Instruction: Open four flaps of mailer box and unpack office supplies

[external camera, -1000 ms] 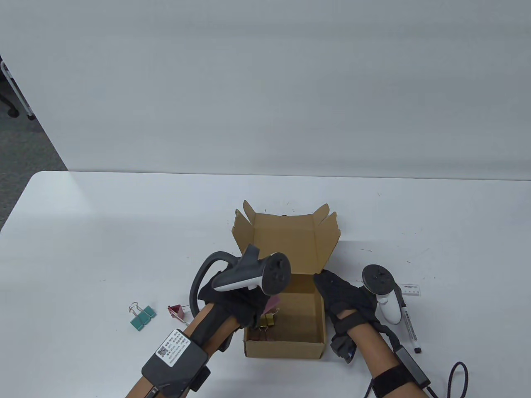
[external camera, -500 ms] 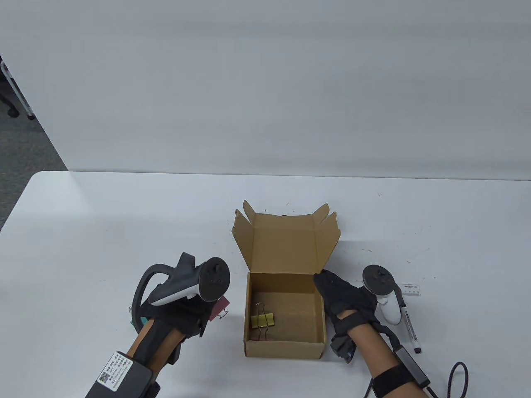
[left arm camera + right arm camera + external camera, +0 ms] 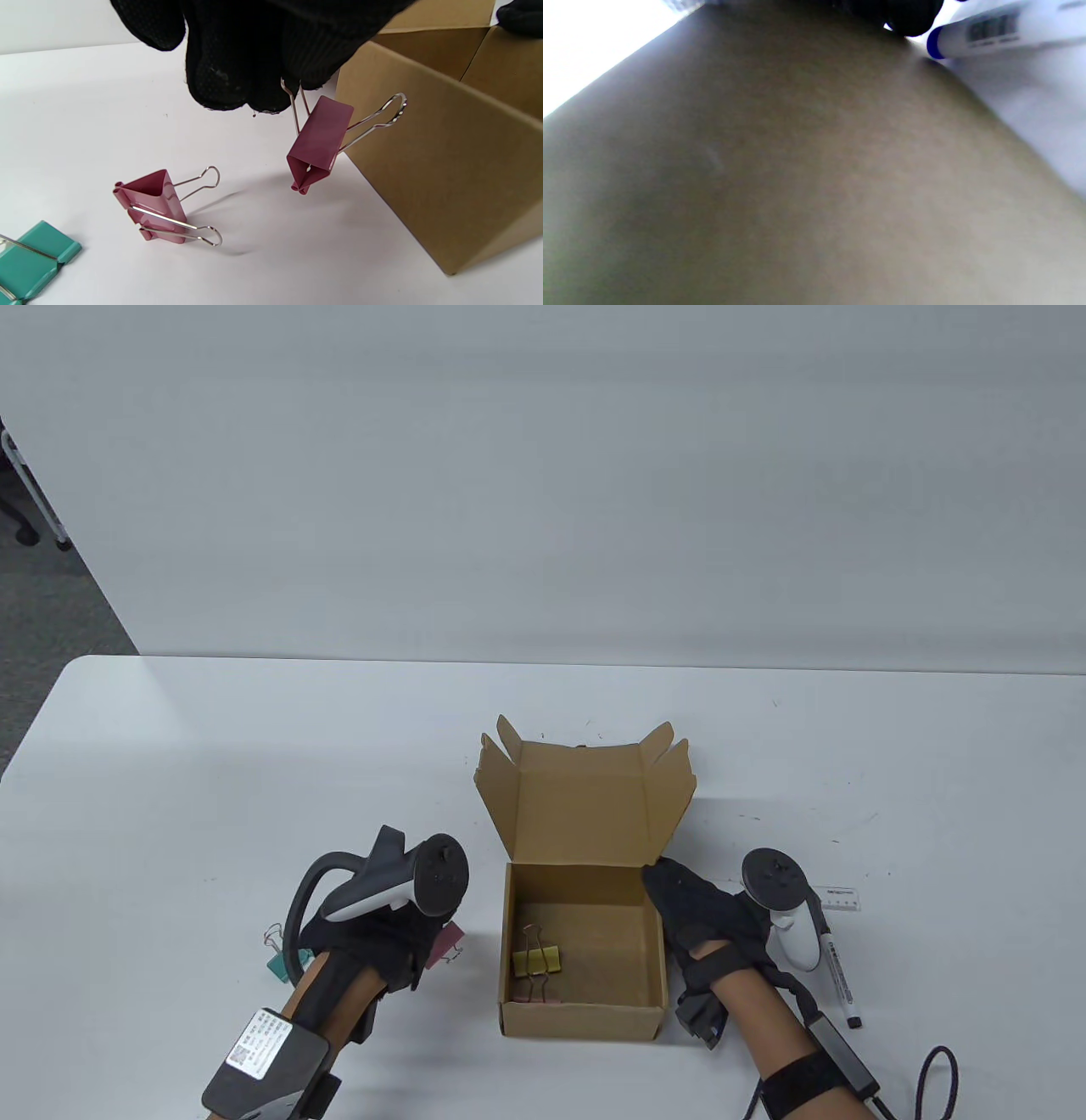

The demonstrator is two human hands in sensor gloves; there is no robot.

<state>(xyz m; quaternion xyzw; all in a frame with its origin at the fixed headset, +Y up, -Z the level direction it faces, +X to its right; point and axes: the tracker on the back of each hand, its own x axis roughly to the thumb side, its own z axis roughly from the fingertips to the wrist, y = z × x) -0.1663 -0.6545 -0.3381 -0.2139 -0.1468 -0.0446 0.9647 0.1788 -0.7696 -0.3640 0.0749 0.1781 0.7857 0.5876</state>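
Clips point(image 3: 536, 960) in box point(image 3: 585, 1016); marker point(image 3: 838, 969) right of box.

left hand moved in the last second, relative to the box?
Yes. The left hand has gone from over the mailer box interior to its left, outside it, and holds a pink binder clip by one wire handle above the table.

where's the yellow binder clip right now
In the table view the yellow binder clip lies inside the open brown cardboard mailer box, on its floor near the front-left corner, just behind a pink binder clip also in the box.
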